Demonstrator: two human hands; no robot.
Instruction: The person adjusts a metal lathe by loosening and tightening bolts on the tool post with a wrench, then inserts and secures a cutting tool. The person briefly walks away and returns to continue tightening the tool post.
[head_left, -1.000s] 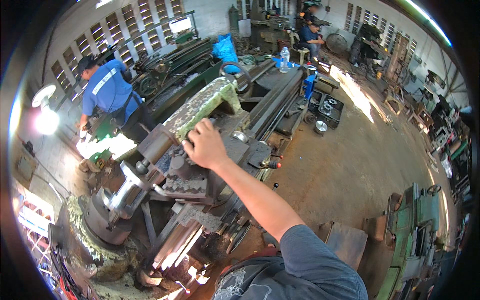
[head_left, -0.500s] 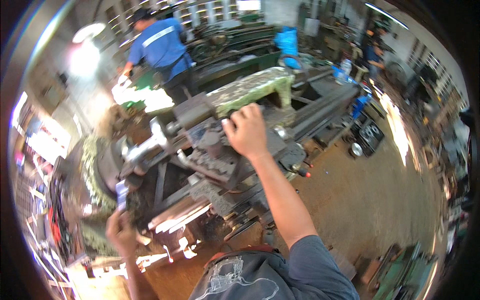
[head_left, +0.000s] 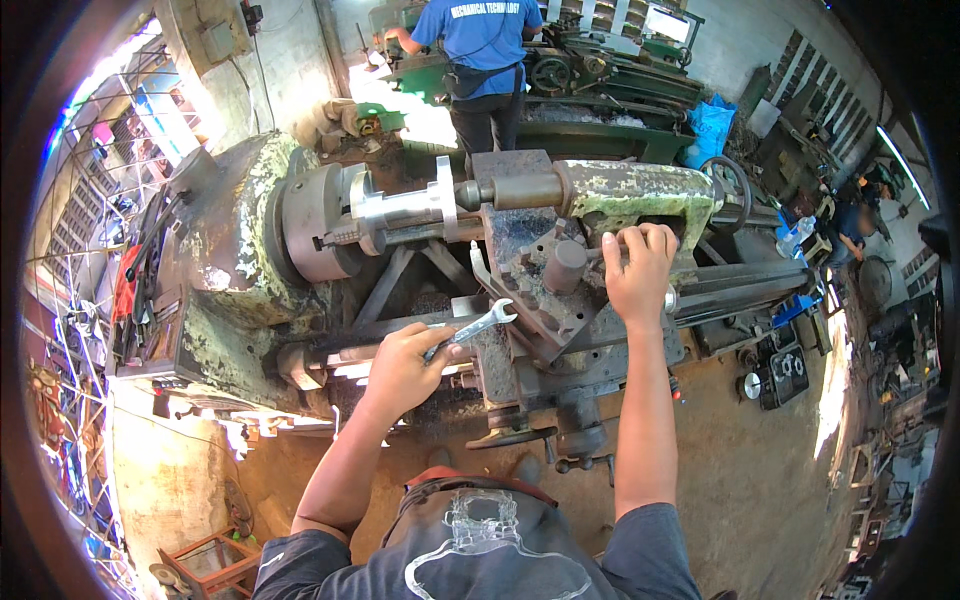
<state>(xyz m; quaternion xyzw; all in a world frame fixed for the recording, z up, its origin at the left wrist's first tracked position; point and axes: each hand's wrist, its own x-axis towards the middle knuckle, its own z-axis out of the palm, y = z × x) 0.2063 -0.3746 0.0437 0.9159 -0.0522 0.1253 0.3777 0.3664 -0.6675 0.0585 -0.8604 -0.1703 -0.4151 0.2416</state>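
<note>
A metal lathe spreads across the middle of the view. My left hand [head_left: 408, 362] is closed round an open-ended wrench [head_left: 486, 322], whose jaw points at the tool post block [head_left: 540, 300] and stays short of it. With fingers curled, my right hand [head_left: 640, 275] grips the end of the tool post lever [head_left: 594, 253], partly hidden under the fingers. Left of the block, a shiny flanged metal workpiece [head_left: 405, 208] sits between the chuck [head_left: 312, 225] and the tailstock [head_left: 640, 188]. A slim curved metal piece [head_left: 482, 265] stands by the block's left side.
Beyond the lathe a person in a blue shirt [head_left: 480, 35] stands at another machine. A carriage handwheel [head_left: 510, 436] and crank handles jut toward my body. A black tray of parts [head_left: 785, 375] lies at the right, near a blue bag [head_left: 710, 130] farther back.
My view has swung left, so the lathe sits squarer. My left hand has brought the wrench from beside the chuck to near the tool post. My right hand stays at the lever.
</note>
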